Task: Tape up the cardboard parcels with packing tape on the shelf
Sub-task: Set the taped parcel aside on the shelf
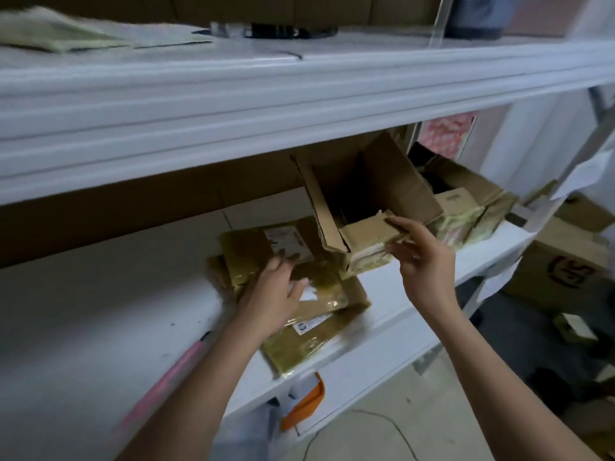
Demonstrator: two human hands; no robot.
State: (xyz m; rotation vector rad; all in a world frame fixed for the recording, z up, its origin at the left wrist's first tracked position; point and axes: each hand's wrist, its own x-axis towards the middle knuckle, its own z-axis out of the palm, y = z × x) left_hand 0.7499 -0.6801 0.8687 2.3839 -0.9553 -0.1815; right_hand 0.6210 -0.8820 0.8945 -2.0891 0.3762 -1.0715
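Note:
On the white shelf (100,294) lies a small stack of flat taped parcels. The top taped parcel (266,247) carries a white label, and my left hand (276,291) rests on it with fingers spread. A larger taped parcel (312,334) lies under it near the shelf's front edge. To the right stands an open cardboard box (369,188) with its flaps up. My right hand (419,251) grips the box's front flap, thumb on top and fingers below. No tape roll is visible.
More taped parcels (466,211) sit at the right end of the shelf. A pink pen (176,367) lies on the shelf to the left. An upper shelf beam (233,104) hangs close overhead. A printed cardboard box (562,267) stands on the floor at right. An orange object (306,404) sits below.

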